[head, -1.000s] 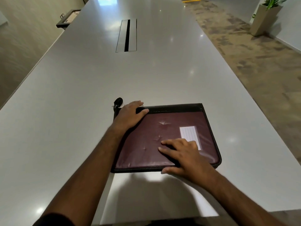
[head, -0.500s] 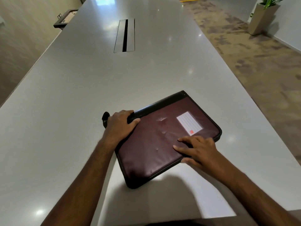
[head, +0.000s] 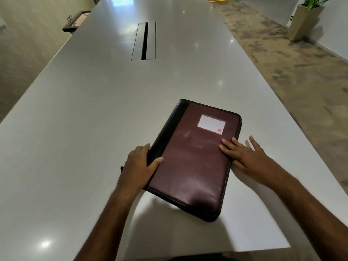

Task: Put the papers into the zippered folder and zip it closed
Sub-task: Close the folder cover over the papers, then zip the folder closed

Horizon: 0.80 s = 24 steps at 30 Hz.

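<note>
A maroon zippered folder (head: 195,157) with a black spine and a white lined label lies closed on the white table (head: 94,110), its long side running away from me. My left hand (head: 140,166) grips the black spine edge, thumb on the cover. Fingers spread, my right hand (head: 244,157) rests at the folder's right edge, fingertips touching the cover. No papers are visible.
A cable slot (head: 144,41) is set into the table further back. A dark tray (head: 76,21) sits off the table's far left edge. A planter (head: 305,19) stands on the carpeted floor at the right. The table's near edge is close to me.
The folder has been turned clockwise from lying sideways to lengthwise. My left hand stayed on the spine; my right hand slid from the cover to the right edge.
</note>
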Each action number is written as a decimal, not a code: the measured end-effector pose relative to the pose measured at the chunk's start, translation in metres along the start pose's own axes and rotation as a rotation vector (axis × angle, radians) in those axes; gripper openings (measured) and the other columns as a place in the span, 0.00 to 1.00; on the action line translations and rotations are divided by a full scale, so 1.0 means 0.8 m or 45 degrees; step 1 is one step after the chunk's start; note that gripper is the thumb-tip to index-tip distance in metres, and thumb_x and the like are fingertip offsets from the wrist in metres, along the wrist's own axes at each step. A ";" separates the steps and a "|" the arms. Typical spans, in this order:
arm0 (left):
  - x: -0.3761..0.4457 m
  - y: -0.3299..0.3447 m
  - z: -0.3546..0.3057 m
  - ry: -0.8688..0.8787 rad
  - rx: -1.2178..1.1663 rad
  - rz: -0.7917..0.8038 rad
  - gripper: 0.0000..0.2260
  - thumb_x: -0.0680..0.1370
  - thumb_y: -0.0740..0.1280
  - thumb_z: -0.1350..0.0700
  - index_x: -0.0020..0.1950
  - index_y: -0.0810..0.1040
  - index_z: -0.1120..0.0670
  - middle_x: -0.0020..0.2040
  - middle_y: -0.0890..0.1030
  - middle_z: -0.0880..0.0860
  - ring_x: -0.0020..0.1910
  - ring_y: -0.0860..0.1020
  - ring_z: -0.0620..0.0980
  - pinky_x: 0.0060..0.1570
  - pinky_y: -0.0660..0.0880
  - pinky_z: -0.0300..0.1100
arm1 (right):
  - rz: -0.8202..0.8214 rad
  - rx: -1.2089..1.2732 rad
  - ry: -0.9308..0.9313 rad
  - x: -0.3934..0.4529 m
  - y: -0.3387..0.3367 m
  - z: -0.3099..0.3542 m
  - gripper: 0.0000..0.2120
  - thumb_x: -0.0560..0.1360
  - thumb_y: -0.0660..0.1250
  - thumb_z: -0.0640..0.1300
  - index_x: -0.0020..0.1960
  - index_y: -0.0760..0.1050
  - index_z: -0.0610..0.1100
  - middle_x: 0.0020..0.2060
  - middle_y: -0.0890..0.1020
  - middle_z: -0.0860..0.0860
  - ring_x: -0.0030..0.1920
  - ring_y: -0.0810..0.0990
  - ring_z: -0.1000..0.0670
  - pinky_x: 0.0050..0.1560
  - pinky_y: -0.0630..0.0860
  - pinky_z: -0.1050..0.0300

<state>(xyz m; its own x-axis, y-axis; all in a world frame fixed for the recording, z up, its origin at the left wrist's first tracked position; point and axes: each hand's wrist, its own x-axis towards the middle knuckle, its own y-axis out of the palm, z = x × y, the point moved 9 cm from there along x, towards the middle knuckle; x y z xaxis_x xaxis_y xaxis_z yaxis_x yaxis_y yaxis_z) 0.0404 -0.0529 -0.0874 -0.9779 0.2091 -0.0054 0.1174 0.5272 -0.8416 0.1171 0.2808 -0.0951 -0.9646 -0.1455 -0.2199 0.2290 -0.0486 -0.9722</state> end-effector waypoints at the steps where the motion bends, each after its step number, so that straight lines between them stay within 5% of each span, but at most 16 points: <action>1: -0.006 0.003 -0.002 -0.007 -0.007 0.014 0.31 0.79 0.69 0.39 0.77 0.71 0.53 0.64 0.78 0.53 0.62 0.77 0.52 0.59 0.76 0.47 | 0.027 -0.003 0.017 0.003 0.000 -0.002 0.28 0.87 0.52 0.46 0.84 0.47 0.56 0.82 0.44 0.59 0.84 0.45 0.52 0.81 0.37 0.38; 6: -0.035 0.022 -0.020 -0.020 -0.052 0.094 0.27 0.79 0.69 0.38 0.75 0.70 0.48 0.62 0.74 0.49 0.60 0.75 0.48 0.56 0.76 0.41 | 0.014 0.165 0.146 0.016 -0.008 -0.005 0.27 0.87 0.53 0.45 0.85 0.51 0.51 0.84 0.49 0.55 0.84 0.46 0.50 0.81 0.38 0.38; 14: -0.068 0.055 -0.055 -0.001 -0.132 0.273 0.28 0.79 0.70 0.41 0.75 0.66 0.49 0.60 0.68 0.49 0.62 0.73 0.50 0.64 0.74 0.46 | -0.104 0.274 0.242 0.031 -0.007 -0.023 0.28 0.86 0.52 0.45 0.85 0.52 0.47 0.84 0.52 0.52 0.84 0.48 0.47 0.81 0.38 0.37; 20: -0.074 0.048 -0.053 0.010 -0.241 0.355 0.26 0.80 0.69 0.41 0.75 0.68 0.45 0.63 0.72 0.47 0.57 0.76 0.44 0.61 0.76 0.45 | -0.265 0.396 0.349 0.028 -0.003 -0.021 0.26 0.86 0.54 0.48 0.84 0.57 0.47 0.84 0.56 0.49 0.84 0.50 0.44 0.80 0.38 0.34; 24: -0.089 0.015 -0.030 -0.006 -0.442 0.229 0.14 0.80 0.69 0.41 0.65 0.76 0.40 0.58 0.78 0.35 0.55 0.78 0.35 0.53 0.77 0.40 | -0.586 0.469 0.273 -0.015 -0.025 0.024 0.19 0.81 0.67 0.50 0.71 0.75 0.53 0.74 0.74 0.51 0.76 0.70 0.47 0.74 0.58 0.41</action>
<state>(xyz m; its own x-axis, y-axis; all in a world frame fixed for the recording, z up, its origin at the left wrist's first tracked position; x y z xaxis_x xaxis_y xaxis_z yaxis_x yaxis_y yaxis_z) 0.1155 -0.0416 -0.0843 -0.9371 0.3199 -0.1394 0.3376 0.7300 -0.5943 0.1265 0.2644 -0.0714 -0.9712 0.1708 0.1663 -0.2228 -0.4020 -0.8881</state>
